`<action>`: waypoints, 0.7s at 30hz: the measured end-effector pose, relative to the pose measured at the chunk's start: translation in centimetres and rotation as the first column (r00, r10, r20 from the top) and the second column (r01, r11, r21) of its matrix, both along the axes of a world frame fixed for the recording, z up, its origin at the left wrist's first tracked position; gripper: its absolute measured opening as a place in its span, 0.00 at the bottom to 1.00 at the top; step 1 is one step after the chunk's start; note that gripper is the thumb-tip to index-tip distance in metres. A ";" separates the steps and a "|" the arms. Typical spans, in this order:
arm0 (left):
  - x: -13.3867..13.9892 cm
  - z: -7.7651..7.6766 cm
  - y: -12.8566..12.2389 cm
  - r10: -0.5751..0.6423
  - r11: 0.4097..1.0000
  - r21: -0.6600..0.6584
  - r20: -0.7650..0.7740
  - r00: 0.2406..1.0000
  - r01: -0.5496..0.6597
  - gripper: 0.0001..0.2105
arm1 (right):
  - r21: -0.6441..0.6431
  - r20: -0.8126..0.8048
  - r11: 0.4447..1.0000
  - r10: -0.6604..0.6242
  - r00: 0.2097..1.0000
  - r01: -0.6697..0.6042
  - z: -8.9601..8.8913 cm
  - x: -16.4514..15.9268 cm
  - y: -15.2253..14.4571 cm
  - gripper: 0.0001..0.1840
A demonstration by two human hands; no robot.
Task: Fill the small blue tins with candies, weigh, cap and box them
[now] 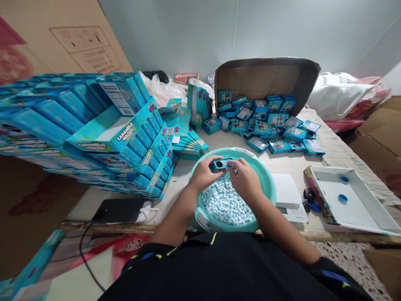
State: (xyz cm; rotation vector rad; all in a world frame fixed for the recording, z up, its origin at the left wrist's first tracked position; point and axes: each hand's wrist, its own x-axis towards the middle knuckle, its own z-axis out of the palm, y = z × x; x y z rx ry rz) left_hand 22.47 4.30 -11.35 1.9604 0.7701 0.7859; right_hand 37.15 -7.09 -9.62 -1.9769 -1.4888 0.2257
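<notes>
Over a turquoise basin [272,184], my left hand [203,172] is closed around a small blue candy box [218,164]. A dark round spot shows on the box's upward side. My right hand [245,179] has its fingers pinched together at the box's right end, touching it; whether a candy is also between them I cannot make out. Below both hands, many small white and pale-blue candies [227,205] fill the bottom of the basin.
Stacked blue display boxes [125,129] rise at left. Small filled boxes [263,125] spill from a cardboard carton [250,75] at the back. A white scale [286,192] and an open white tray [360,188] stand right. A black tablet-like device [120,210] lies front left.
</notes>
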 end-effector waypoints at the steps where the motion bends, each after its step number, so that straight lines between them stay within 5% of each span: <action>1: 0.0 0.0 0.0 -0.003 1.000 -0.003 0.000 1.000 0.003 0.25 | 0.012 -0.007 1.000 -0.005 1.000 0.005 0.0 0.1 0.0 0.18; 6: 0.0 -0.1 0.0 0.000 1.000 0.004 -0.037 0.999 0.000 0.25 | 0.053 -0.047 0.998 -0.012 0.999 0.015 -0.3 0.6 0.2 0.15; 13: -0.1 -0.2 0.2 -0.009 1.000 -0.026 -0.026 1.000 0.008 0.24 | 0.146 -0.051 0.981 0.135 0.990 -0.126 -0.9 1.1 0.7 0.13; 21: -0.5 -0.4 0.6 -0.094 0.995 0.007 -0.020 0.995 0.095 0.22 | 0.179 -0.002 0.954 0.245 0.970 -0.241 -1.0 -0.2 0.5 0.22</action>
